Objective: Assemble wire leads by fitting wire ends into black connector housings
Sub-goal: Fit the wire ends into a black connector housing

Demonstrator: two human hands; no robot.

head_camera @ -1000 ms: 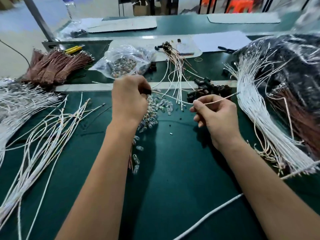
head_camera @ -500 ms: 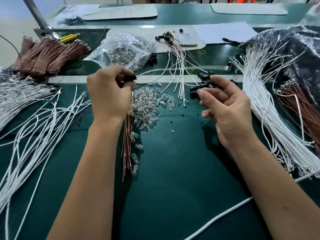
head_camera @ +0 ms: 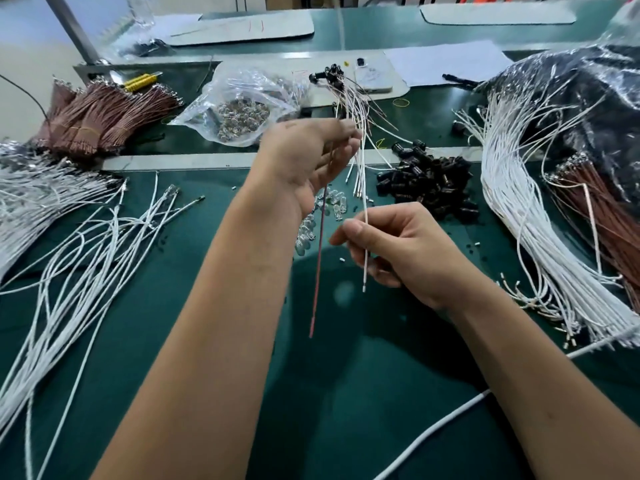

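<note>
At frame centre, the raised left hand pinches a hanging thin red wire; lower right, the right hand pinches a thin white wire.

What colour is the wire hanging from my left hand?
Reddish-brown wire, hanging from the left hand; head view.
</note>
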